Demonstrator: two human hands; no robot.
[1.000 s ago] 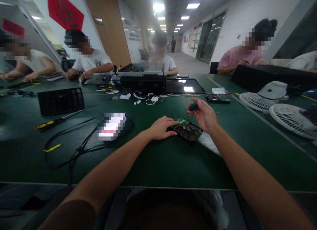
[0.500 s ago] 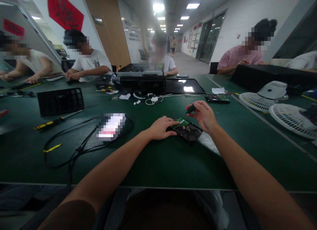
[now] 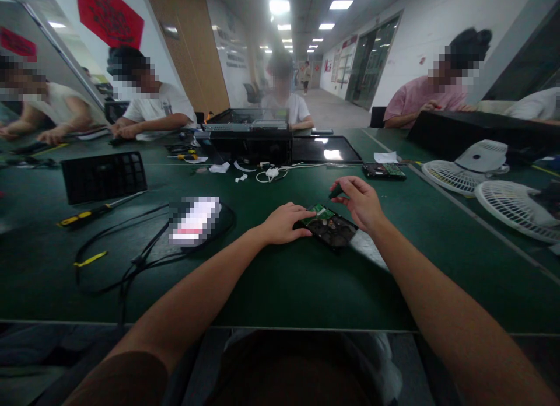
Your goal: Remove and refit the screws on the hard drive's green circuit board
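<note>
A hard drive (image 3: 336, 231) lies on the green table in front of me, its green circuit board facing up. My left hand (image 3: 284, 224) grips its left edge between the thumb and fingers. Above the drive's far right side, my right hand (image 3: 359, 203) pinches a short dark handle, which looks like a screwdriver (image 3: 336, 191). Its tip is too small and dark to make out, so I cannot tell whether it touches the drive. A second hard drive (image 3: 384, 171) rests farther back on the right.
Left of me are a blurred-out bright phone (image 3: 195, 220), black cables (image 3: 140, 261), a yellow-black screwdriver (image 3: 87, 216) and a black panel (image 3: 104, 177). An open computer case (image 3: 245, 143) stands ahead. White fan parts (image 3: 455, 171) lie right. Several people sit around the table.
The camera view has shifted very slightly. Both hands and the hard drive stay in almost the same place, with the same grips.
</note>
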